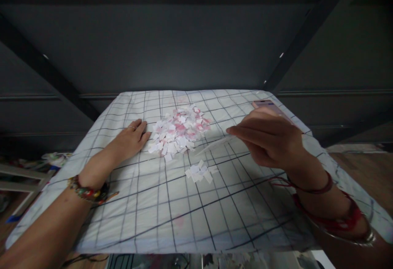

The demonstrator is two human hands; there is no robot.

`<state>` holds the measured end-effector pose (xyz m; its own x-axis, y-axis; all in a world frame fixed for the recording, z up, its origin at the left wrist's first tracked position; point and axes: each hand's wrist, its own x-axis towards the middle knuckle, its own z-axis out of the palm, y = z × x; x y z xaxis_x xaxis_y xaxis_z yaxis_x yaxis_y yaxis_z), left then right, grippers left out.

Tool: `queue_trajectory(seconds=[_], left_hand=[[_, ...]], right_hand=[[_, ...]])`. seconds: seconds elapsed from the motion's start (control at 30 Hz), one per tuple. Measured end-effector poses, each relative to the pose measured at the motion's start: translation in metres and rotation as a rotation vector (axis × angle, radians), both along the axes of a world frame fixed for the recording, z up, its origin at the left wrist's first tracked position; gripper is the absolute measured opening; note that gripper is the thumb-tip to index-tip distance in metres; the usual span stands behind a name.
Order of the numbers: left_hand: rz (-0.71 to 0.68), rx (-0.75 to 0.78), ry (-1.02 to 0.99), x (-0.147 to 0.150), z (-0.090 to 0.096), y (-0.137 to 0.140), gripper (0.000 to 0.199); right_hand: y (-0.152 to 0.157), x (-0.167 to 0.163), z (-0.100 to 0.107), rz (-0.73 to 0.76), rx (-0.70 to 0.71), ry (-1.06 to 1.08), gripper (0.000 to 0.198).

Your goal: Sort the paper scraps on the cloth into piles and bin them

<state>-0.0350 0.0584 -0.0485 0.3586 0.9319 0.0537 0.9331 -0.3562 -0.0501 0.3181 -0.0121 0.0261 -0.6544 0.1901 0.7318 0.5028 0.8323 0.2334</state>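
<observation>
A heap of small cut paper pieces [179, 129], white with some pink, lies on the checked tablecloth [129, 215]. My left hand [130, 140] rests on the cloth at the heap's left edge, fingers stretched out and holding nothing. In a pinch, my right hand [270, 138] holds a thin pale strip [213, 144], which slants down to the left toward the heap's right side. Motion blurs this strip, and I cannot tell its exact kind. Nearer to me lies a smaller cluster of white paper pieces [201, 171], apart from the big heap.
A phone [264, 103] lies at the back right of the table, partly behind my right hand. Dark grey panels [184, 39] rise behind the table's far edge. A pale wooden frame [27, 187] stands on the floor to the left.
</observation>
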Motion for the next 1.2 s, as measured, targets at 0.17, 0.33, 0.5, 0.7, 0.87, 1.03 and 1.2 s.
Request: queue_trajectory(seconds=[0.17,0.33,0.5,0.7,0.87,1.03,1.2], left_hand=[[0.028,-0.040,0.010,0.001,-0.001,0.000,0.060],[0.037,-0.036,0.023,0.001,0.000,-0.002,0.062],[0.026,-0.033,0.032,0.002,0.001,-0.001,0.061],[0.029,-0.033,0.007,0.000,0.000,-0.001,0.056],[0.048,-0.056,-0.009,0.002,0.004,-0.002,0.059],[0.038,-0.064,0.004,0.006,0.006,-0.001,0.060],[-0.012,-0.024,-0.005,0.001,0.001,0.001,0.057]], right_hand=[[0.001,0.003,-0.001,-0.027,0.009,0.040,0.027],[0.001,0.005,-0.001,-0.033,0.000,0.017,0.026],[0.000,-0.008,-0.008,0.068,-0.027,0.016,0.029],[-0.004,-0.006,-0.001,0.055,-0.027,0.088,0.027],[-0.003,-0.004,0.000,0.063,-0.052,0.034,0.028],[-0.002,-0.010,-0.007,0.114,-0.044,0.031,0.028],[-0.004,-0.008,-0.002,0.054,-0.023,0.066,0.027]])
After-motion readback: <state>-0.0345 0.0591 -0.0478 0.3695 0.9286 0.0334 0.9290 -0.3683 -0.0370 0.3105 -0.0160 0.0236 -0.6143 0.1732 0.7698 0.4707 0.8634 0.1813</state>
